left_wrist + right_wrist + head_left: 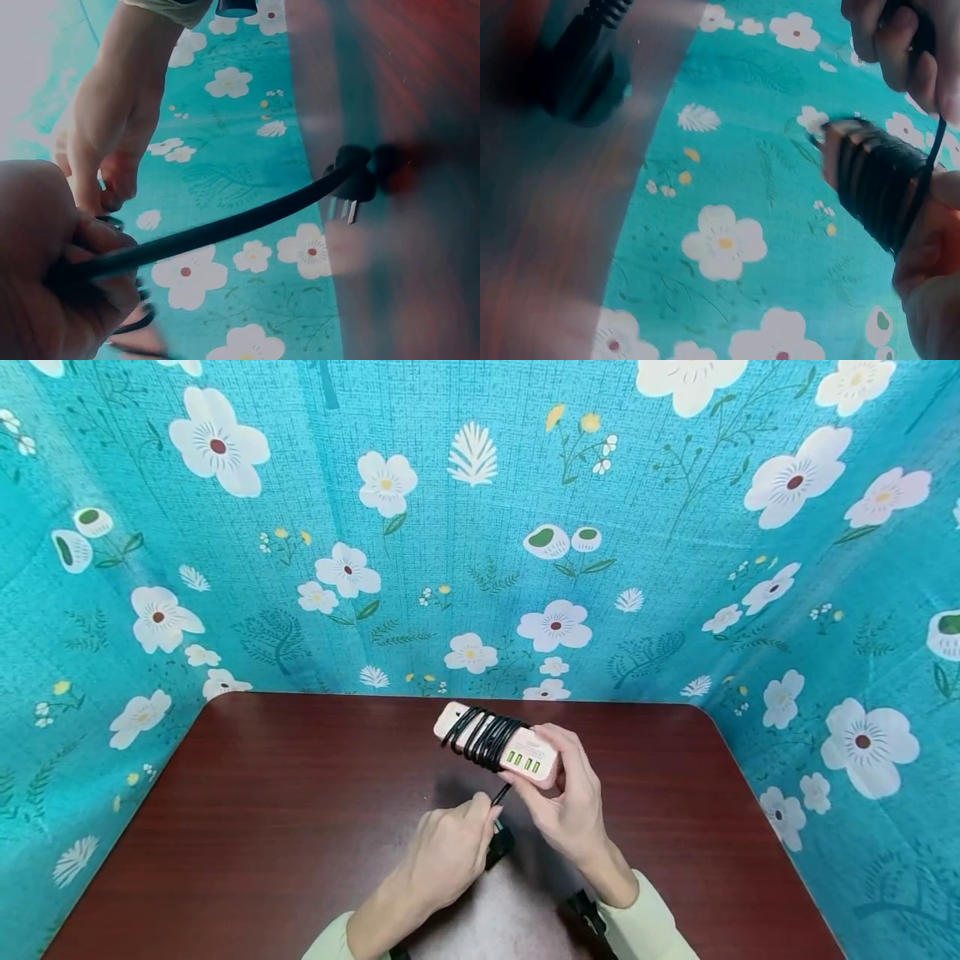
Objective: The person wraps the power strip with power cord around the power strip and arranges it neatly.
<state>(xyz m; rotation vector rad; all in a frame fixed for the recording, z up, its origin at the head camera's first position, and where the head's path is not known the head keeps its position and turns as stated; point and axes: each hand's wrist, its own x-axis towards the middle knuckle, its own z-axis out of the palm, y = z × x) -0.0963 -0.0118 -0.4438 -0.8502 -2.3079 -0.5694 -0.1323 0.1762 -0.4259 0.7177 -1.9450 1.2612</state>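
A pink-and-white power strip [534, 748] with several green USB ports is held up over the table, tilted. My right hand [568, 797] grips its near end between thumb and fingers. Black cable [489, 740] is wound in several turns round the strip's middle. Below it, my left hand [450, 850] holds the cable's loose length, which runs taut up to the strip. In the left wrist view the cable's tail [225, 238] leaves the fist and ends in a black plug [354, 176] with metal pins. The right wrist view shows the turns [877, 184] close together.
A dark red-brown table [300, 793] lies beneath both hands. Behind and at both sides hangs a turquoise flowered cloth [450, 568]. A black wrist-camera mount [587, 912] sits by the right wrist.
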